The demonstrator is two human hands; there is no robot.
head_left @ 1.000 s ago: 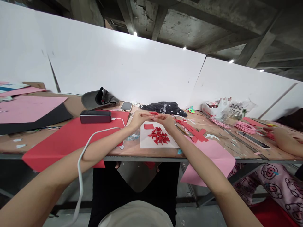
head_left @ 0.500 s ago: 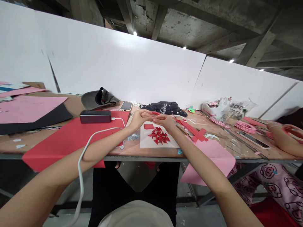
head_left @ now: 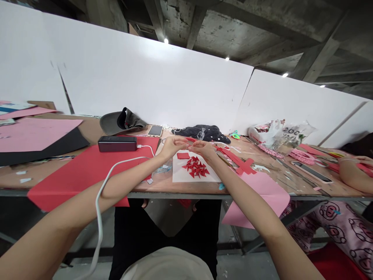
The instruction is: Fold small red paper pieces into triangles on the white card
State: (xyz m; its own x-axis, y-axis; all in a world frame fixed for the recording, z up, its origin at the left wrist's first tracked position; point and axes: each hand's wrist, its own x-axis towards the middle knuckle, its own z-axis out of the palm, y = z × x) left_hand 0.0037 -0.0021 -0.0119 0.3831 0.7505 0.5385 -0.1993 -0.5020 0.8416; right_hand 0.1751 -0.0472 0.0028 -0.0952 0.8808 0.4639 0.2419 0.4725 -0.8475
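Note:
My left hand [head_left: 175,145] and my right hand [head_left: 203,148] meet above the table, thumbs and fingertips pinched together. Between them is a red paper strip [head_left: 190,139], partly hidden by the fingers. Just below lies a white sheet [head_left: 180,174] bearing a pile of small folded red paper pieces [head_left: 196,168]. A flat red paper stack [head_left: 183,156] rests at that sheet's upper left corner. Red paper strips [head_left: 237,161] lie crossed to the right of my right hand.
A black power bank [head_left: 117,144] with a white cable [head_left: 100,194] sits on red paper [head_left: 84,171]. Behind are a cap [head_left: 122,121], a phone [head_left: 155,131] and dark cloth [head_left: 201,133]. Pink paper [head_left: 262,194] overhangs the front edge. A co-worker's arm [head_left: 354,175] is at right.
My hands stay almost in place, with slight finger movement around the red paper strip. At the right, the co-worker's hand and the red thing in it have shifted.

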